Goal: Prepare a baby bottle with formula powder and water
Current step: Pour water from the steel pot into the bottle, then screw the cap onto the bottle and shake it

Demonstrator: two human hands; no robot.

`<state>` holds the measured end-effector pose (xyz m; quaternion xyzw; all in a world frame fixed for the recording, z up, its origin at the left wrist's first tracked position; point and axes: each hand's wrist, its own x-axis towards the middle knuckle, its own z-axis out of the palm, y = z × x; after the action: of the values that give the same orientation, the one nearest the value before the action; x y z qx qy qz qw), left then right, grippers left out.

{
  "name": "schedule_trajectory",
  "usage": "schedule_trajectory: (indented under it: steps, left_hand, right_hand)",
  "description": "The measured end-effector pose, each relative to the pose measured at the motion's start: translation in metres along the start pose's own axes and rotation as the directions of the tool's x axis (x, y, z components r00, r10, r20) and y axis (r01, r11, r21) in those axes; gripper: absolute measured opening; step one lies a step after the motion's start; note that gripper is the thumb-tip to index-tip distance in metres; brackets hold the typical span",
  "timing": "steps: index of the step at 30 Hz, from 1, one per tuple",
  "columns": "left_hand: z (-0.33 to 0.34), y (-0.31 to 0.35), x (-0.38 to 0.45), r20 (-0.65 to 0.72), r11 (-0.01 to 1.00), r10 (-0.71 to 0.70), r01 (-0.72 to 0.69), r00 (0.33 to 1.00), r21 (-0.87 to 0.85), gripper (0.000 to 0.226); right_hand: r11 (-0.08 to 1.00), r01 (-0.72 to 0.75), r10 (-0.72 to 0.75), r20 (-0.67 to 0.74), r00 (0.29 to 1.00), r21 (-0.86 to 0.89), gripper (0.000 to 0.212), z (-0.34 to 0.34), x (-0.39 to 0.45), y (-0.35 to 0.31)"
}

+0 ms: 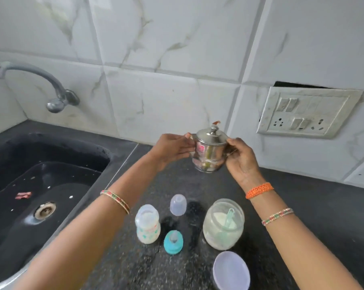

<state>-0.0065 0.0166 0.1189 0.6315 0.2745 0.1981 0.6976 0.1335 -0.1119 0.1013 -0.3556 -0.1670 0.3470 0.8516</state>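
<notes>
A small lidded steel pot [209, 151] is held above the dark counter near the back wall, my left hand [172, 149] gripping its left side and my right hand [240, 160] its right side. Nearer me stands the open baby bottle [147, 225] with white powder at its bottom. Beside it lie the teal nipple ring [173, 242] and the clear bottle cap [178, 205]. An open formula jar [223, 223] with a green scoop inside stands to the right, and its purple lid [231, 270] lies in front.
A black sink [40, 185] with a drain fills the left, with a steel tap [51, 88] above it. A switch and socket panel [306, 111] sits on the tiled wall at right. The speckled black counter [315, 206] extends rightward.
</notes>
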Motion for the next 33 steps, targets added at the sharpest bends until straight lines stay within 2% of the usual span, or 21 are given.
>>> schedule_trajectory:
  steps: [3,5,8,13,17,21,23,25,27,28,29,31,33]
  left_hand:
    - [-0.009,-0.013,0.042,-0.022,0.952,-0.247,0.238,0.969,-0.191,0.028]
    - [-0.015,-0.025,0.067,-0.058,0.910,-0.344,0.317,0.937,-0.267,0.029]
    - [-0.021,-0.043,0.094,-0.108,0.869,-0.429,0.377,0.897,-0.322,0.029]
    - [-0.030,-0.070,0.119,-0.158,0.859,-0.478,0.422,0.864,-0.288,0.029]
    - [-0.037,-0.078,0.127,-0.169,0.855,-0.473,0.405,0.865,-0.324,0.015]
    - [-0.041,-0.078,0.123,-0.159,0.861,-0.465,0.404,0.871,-0.308,0.016]
    - [-0.043,-0.074,0.117,-0.140,0.859,-0.472,0.419,0.870,-0.294,0.016]
    - [-0.048,-0.065,0.104,-0.190,0.897,-0.435,0.407,0.880,-0.171,0.022]
    - [-0.053,-0.054,0.087,-0.305,0.948,-0.290,0.317,0.907,0.041,0.024]
    - [-0.055,-0.047,0.072,-0.344,0.961,-0.190,0.246,0.920,0.129,0.019]
    - [-0.059,-0.041,0.057,-0.355,0.965,-0.098,0.176,0.930,0.194,0.013]
    - [-0.068,-0.032,0.021,-0.315,0.965,0.041,0.044,0.948,0.258,0.006]
    - [-0.075,-0.031,-0.016,-0.299,0.961,0.132,-0.048,0.945,0.273,0.009]
  right_hand:
    - [0.991,-0.089,0.091,0.011,0.996,-0.098,0.037,-0.012,0.037,0.017]
    - [0.976,-0.136,0.134,-0.024,0.991,-0.171,0.047,-0.020,0.058,0.030]
    - [0.958,-0.200,0.189,-0.071,0.979,-0.206,0.050,-0.033,0.084,0.051]
    - [0.950,-0.263,0.243,-0.131,0.961,-0.168,0.048,-0.049,0.105,0.085]
    - [0.961,-0.251,0.229,-0.168,0.959,-0.120,0.042,-0.054,0.113,0.098]
    - [0.921,-0.241,0.190,-0.185,0.964,-0.306,0.018,-0.049,0.109,0.098]
    - [0.867,-0.266,0.203,-0.187,0.961,-0.421,0.003,-0.045,0.100,0.090]
    - [0.793,-0.290,0.218,-0.195,0.956,-0.536,0.016,-0.040,0.089,0.073]
    - [0.718,-0.235,0.164,-0.168,0.972,-0.655,0.020,-0.028,0.076,0.048]
    - [0.667,-0.184,0.120,-0.139,0.983,-0.722,0.015,-0.017,0.065,0.033]
    - [0.605,-0.131,0.067,-0.114,0.991,-0.786,0.008,-0.008,0.053,0.019]
    - [0.499,-0.021,-0.051,-0.054,0.997,-0.866,0.016,0.011,0.019,-0.001]
    - [0.475,0.092,-0.143,0.027,0.989,-0.875,0.023,0.028,-0.029,-0.008]
